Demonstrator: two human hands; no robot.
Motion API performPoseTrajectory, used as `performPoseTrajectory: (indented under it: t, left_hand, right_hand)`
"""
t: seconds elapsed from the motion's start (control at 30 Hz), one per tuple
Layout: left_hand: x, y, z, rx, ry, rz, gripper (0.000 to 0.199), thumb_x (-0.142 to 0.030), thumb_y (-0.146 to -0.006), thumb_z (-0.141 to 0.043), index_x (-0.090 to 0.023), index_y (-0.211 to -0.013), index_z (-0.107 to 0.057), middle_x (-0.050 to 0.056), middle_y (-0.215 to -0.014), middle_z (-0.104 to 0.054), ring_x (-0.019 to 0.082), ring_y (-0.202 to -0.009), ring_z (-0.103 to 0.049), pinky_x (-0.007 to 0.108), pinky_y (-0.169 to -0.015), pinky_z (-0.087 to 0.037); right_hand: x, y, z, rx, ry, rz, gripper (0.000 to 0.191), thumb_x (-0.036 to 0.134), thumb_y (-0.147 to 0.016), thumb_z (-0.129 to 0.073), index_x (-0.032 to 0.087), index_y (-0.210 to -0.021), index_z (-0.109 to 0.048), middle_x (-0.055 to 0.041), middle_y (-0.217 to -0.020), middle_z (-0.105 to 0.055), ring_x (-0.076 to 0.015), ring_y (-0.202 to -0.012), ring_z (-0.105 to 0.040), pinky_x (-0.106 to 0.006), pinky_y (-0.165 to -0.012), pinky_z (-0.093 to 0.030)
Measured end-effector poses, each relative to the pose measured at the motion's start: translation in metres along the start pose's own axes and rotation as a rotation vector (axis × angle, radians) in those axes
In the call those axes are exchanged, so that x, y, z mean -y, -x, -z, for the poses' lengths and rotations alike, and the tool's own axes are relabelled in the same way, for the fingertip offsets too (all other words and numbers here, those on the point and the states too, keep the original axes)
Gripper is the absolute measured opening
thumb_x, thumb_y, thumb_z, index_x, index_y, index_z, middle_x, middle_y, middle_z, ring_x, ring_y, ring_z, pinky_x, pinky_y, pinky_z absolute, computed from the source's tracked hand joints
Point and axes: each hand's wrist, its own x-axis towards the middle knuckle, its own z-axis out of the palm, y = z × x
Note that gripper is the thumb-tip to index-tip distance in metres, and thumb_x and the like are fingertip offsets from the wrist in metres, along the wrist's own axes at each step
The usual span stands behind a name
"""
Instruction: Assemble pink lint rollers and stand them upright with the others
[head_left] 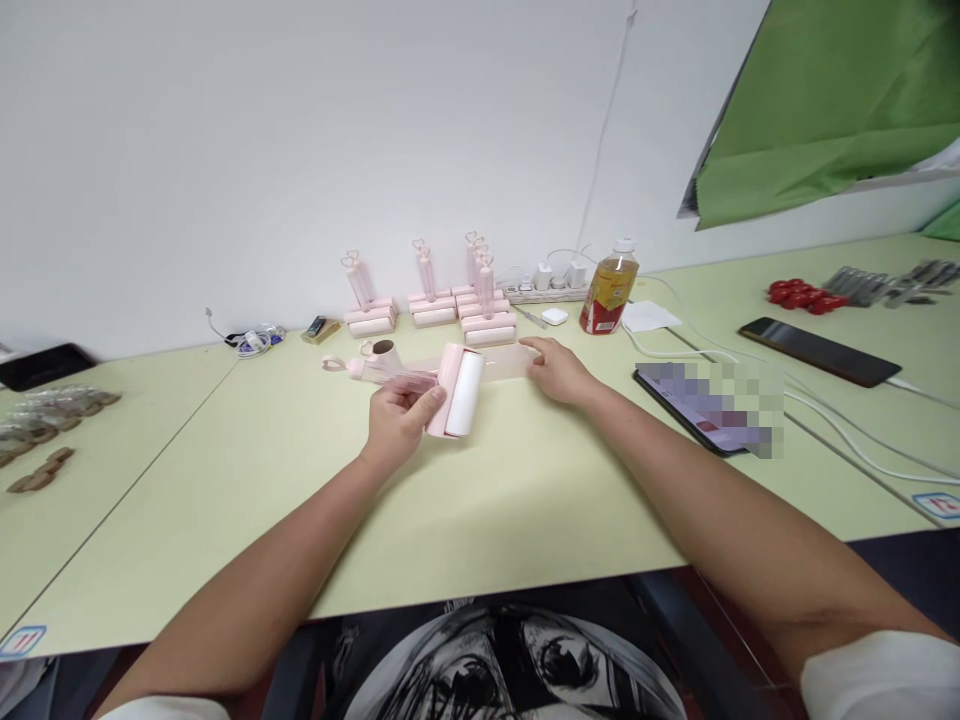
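My left hand (401,415) is closed around a pink lint roller (453,392) with a white sheet roll, held tilted just above the table. Its handle points left, partly hidden by the fingers. Behind it a brown cardboard core (384,348) shows, and a clear strip of tape (506,364) stretches from about there to the right. The fingers of my right hand (559,370) are pinched at the right end of this strip; the exact contact is hard to see. Several finished-looking pink lint rollers (487,318) stand upright along the wall.
A drink bottle (609,290), a power strip (546,295) and a white paper (649,316) are at the back. Two phones (819,350) and white cables lie right. Coiled cable (253,343) and a small box (320,330) sit back left. Bagged items (45,415) lie far left.
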Motion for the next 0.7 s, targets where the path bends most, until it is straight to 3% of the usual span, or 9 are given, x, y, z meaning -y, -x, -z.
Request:
performPoseTrajectory:
  t: [0.13, 0.2, 0.27, 0.3, 0.4, 0.47, 0.63, 0.7]
  left_hand:
    - [-0.003, 0.003, -0.002, 0.035, 0.006, -0.053, 0.029, -0.043, -0.069, -0.079, -0.016, -0.075, -0.071, 0.01, -0.088, -0.075, 0.021, -0.081, -0.068, 0.032, -0.072, -0.055]
    - [-0.006, 0.003, -0.004, 0.037, 0.003, -0.083, 0.032, -0.046, -0.068, -0.079, -0.016, -0.075, -0.07, 0.009, -0.087, -0.074, 0.02, -0.079, -0.068, 0.031, -0.069, -0.055]
    - [-0.008, 0.004, -0.006, 0.022, 0.005, -0.106, 0.035, -0.048, -0.069, -0.079, -0.016, -0.075, -0.069, 0.008, -0.086, -0.072, 0.019, -0.076, -0.067, 0.03, -0.065, -0.054]
    - [-0.009, 0.005, -0.008, 0.013, 0.02, -0.105, 0.036, -0.05, -0.069, -0.079, -0.016, -0.076, -0.067, 0.007, -0.083, -0.071, 0.018, -0.072, -0.067, 0.029, -0.061, -0.054]
    - [-0.007, 0.009, -0.014, 0.042, 0.112, -0.023, 0.041, -0.051, -0.071, -0.078, -0.018, -0.083, -0.058, 0.0, -0.072, -0.064, 0.013, -0.055, -0.061, 0.026, -0.05, -0.05]
    - [-0.004, 0.012, -0.014, 0.124, 0.155, 0.032, 0.042, -0.049, -0.072, -0.079, -0.02, -0.086, -0.051, -0.003, -0.072, -0.061, 0.011, -0.052, -0.06, 0.024, -0.048, -0.05]
    - [0.003, 0.007, 0.002, 0.405, 0.045, -0.044, 0.036, -0.039, -0.078, -0.076, -0.018, -0.102, -0.058, 0.004, -0.09, -0.067, 0.013, -0.071, -0.065, 0.023, -0.059, -0.053]
    - [0.003, 0.0, 0.01, 0.374, 0.09, -0.034, 0.034, -0.04, -0.08, -0.072, -0.017, -0.102, -0.06, 0.007, -0.097, -0.067, 0.014, -0.075, -0.066, 0.024, -0.058, -0.054]
  right_hand:
    - [0.005, -0.001, 0.001, -0.141, -0.138, -0.095, 0.057, 0.012, -0.076, -0.054, 0.016, -0.132, -0.058, -0.0138, -0.132, -0.059, -0.0233, -0.096, -0.065, -0.042, -0.097, -0.048]
    - [0.014, 0.002, 0.002, -0.272, -0.281, -0.097, 0.043, 0.018, -0.078, -0.056, 0.016, -0.121, -0.062, -0.013, -0.123, -0.063, -0.022, -0.089, -0.064, -0.041, -0.089, -0.051]
    - [0.029, 0.011, 0.001, -0.311, -0.492, -0.059, 0.033, 0.028, -0.082, -0.058, 0.016, -0.112, -0.062, -0.0108, -0.109, -0.067, -0.0197, -0.082, -0.063, -0.037, -0.077, -0.053]
    - [0.039, 0.018, -0.001, -0.27, -0.617, -0.042, 0.032, 0.033, -0.083, -0.059, 0.017, -0.11, -0.061, -0.0088, -0.102, -0.067, -0.018, -0.077, -0.062, -0.034, -0.071, -0.053]
    - [0.067, 0.045, -0.014, 0.112, -0.933, -0.024, 0.042, 0.047, -0.083, -0.061, 0.02, -0.115, -0.054, -0.0046, -0.092, -0.066, -0.017, -0.074, -0.064, -0.03, -0.063, -0.053]
    - [0.081, 0.06, -0.024, 0.305, -1.01, -0.011, 0.045, 0.049, -0.081, -0.066, 0.02, -0.114, -0.053, -0.0034, -0.088, -0.066, -0.0171, -0.073, -0.064, -0.029, -0.059, -0.053]
    - [0.086, 0.063, -0.027, 0.322, -1.161, -0.142, 0.038, 0.052, -0.076, -0.069, 0.02, -0.092, -0.055, 0.0053, -0.059, -0.051, -0.01, -0.046, -0.045, -0.021, -0.036, -0.035]
    - [0.08, 0.056, -0.019, 0.333, -1.156, -0.148, 0.036, 0.049, -0.075, -0.069, 0.018, -0.089, -0.057, 0.0061, -0.056, -0.047, -0.0084, -0.042, -0.039, -0.021, -0.034, -0.028]
